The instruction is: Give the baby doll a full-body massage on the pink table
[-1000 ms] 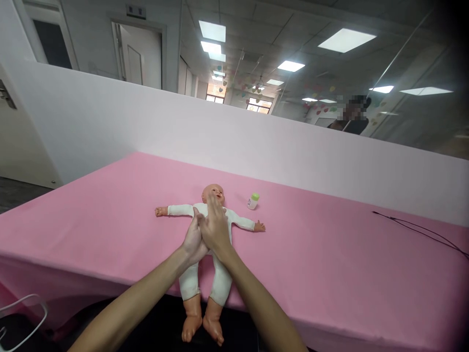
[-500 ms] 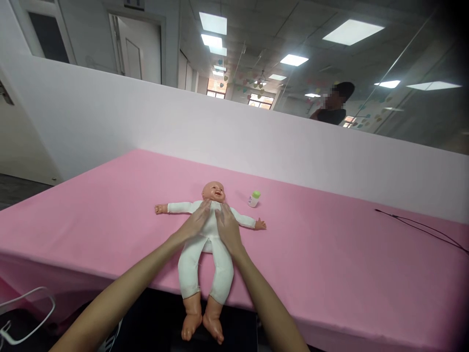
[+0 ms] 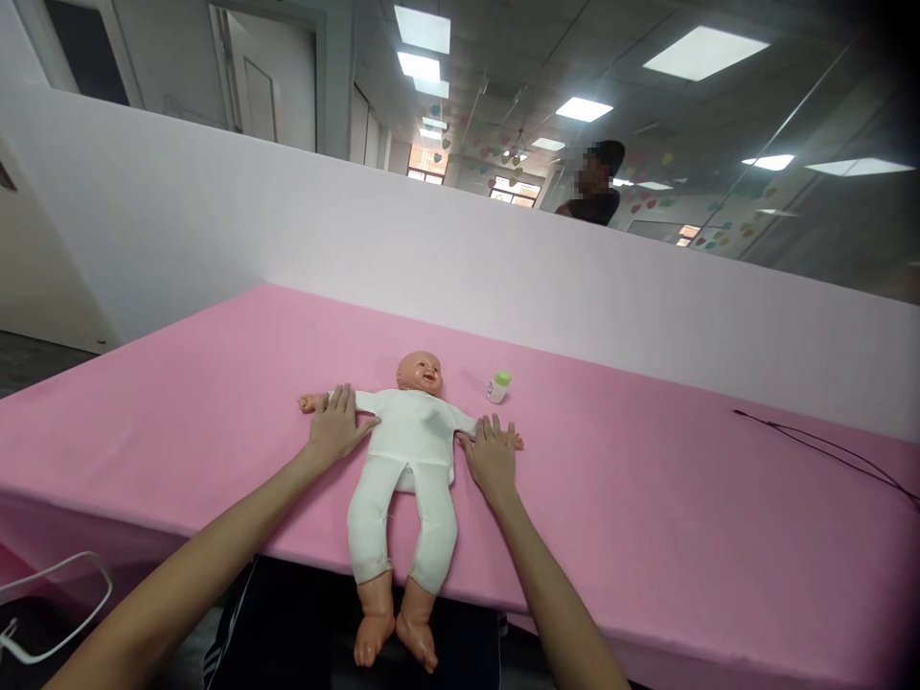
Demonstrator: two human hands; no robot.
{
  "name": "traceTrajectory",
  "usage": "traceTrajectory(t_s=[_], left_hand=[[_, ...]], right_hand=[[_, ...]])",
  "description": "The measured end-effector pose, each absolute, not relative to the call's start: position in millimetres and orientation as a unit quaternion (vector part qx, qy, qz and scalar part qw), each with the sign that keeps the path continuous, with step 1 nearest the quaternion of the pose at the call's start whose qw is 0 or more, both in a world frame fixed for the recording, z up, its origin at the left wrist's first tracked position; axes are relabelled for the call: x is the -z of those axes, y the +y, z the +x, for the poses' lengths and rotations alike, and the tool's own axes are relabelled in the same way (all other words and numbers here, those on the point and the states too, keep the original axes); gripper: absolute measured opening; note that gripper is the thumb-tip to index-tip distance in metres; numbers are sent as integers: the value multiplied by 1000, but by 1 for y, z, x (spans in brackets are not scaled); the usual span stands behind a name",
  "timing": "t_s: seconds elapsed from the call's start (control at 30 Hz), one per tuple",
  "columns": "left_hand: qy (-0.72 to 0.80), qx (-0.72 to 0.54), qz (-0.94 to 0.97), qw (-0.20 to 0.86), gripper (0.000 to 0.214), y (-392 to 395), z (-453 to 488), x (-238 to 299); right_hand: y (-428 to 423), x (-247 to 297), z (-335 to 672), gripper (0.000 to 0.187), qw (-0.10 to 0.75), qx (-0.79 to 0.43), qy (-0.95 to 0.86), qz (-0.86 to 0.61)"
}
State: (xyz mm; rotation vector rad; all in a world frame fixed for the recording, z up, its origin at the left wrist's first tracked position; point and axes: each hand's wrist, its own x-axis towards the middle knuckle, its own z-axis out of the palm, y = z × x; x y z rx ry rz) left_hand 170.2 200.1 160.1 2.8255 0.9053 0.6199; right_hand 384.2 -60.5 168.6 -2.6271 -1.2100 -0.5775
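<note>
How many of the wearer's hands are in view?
2: bare left hand and bare right hand, on opposite sides of the white-clothed, plastic-headed baby doll, over its outstretched arms.

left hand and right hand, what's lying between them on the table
In the head view, the doll's white torso lies between the left hand and the right hand.

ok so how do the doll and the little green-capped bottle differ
The doll lies on its back, while the bottle stands upright. The doll is far larger than the bottle. The left hand and right hand lie over the doll's arms; neither touches the bottle. Both things are on the pink cloth.
</note>
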Motion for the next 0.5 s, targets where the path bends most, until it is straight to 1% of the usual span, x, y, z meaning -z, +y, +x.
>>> traceTrajectory(t_s=[0.07,0.1,0.17,0.23,0.3,0.33,0.4,0.5], left_hand=[[325,-220,919,39,90,206,168,-163],[333,-228,914,39,90,207,169,-166],[324,-243,912,60,91,201,175,-177],[285,-241,921,115,91,187,185,-190],[234,-214,929,192,93,166,198,-200],[212,-195,930,229,94,156,204,-202],[182,-167,928,277,95,140,214,-203],[160,-155,931,291,96,132,220,-198]], right_hand=[[-61,-173,387,78,122,182,-404,-888],[-58,-176,386,81,150,166,-396,-891],[-48,-185,382,85,234,114,-373,-891],[-33,-194,373,88,321,49,-363,-873],[-16,-200,360,91,375,-1,-378,-847],[-7,-201,353,92,383,-20,-393,-836],[5,-199,342,91,372,-45,-423,-825],[12,-191,336,87,333,-55,-453,-825]])
